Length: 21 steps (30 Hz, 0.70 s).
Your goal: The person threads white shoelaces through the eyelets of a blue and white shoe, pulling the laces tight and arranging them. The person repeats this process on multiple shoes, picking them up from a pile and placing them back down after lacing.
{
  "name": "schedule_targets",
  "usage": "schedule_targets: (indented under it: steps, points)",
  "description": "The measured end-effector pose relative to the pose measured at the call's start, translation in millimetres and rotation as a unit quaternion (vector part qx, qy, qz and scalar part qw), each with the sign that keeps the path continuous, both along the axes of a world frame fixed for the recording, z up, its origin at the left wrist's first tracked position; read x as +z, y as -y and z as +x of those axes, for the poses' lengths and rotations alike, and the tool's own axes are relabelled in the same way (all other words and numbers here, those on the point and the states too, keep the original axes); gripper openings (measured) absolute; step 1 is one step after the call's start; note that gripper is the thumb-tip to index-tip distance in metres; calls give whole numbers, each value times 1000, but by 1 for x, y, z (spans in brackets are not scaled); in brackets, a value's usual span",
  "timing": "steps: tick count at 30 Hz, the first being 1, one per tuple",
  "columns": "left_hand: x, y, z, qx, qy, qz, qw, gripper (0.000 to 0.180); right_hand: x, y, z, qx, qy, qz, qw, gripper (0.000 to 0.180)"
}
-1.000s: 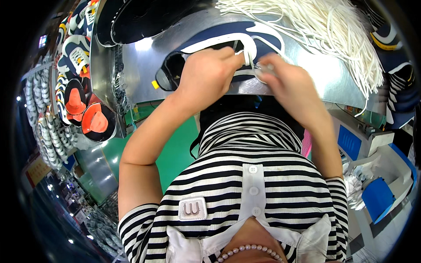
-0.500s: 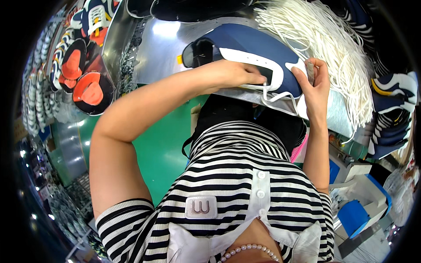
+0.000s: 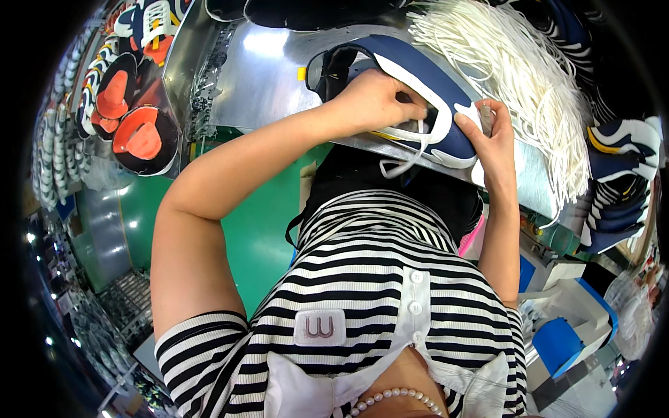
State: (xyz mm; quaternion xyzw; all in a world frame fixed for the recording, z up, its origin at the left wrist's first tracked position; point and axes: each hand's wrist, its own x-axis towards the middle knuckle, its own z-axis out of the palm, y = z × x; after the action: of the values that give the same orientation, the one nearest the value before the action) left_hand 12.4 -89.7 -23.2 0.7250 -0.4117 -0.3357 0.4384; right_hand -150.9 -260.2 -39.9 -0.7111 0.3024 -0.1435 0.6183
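A navy shoe upper (image 3: pixel 411 59) with a white eyelet band lies on its side over the metal worktop's near edge, its dark collar opening to the left. My left hand (image 3: pixel 376 101) reaches across its throat, thumb and fingertips pinched on a white shoelace (image 3: pixel 424 139) at the lower eyelet row. From there the lace hangs in a loop below the edge. At the toe end, my right hand (image 3: pixel 493 132) grips the upper, thumb on the near face and fingers curled behind. Something small and greyish shows by its fingers; I cannot make out what it is.
A heap of white laces (image 3: pixel 516 76) spreads behind and right of the upper. More navy and white uppers (image 3: pixel 617 188) are stacked at far right. Uppers with orange inserts (image 3: pixel 143 139) stand on the left. The metal worktop (image 3: pixel 258 90) has a near edge above my lap.
My left hand has drawn up and inward over the throat with the lace, and the lace loop hangs lower and further left. The upper has tilted, showing more of its opening.
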Motion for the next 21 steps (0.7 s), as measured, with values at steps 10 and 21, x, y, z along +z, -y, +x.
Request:
schedule_targets:
  steps: [10, 21]
  points:
    - [72, -154, 154, 316, 481, 8, 818, 18, 25, 55, -53, -19, 43, 51, 998, 42]
    - [91, 13, -1, 12, 304, -208, 930, 9, -1, 45, -27, -43, -6, -454, 890, 45]
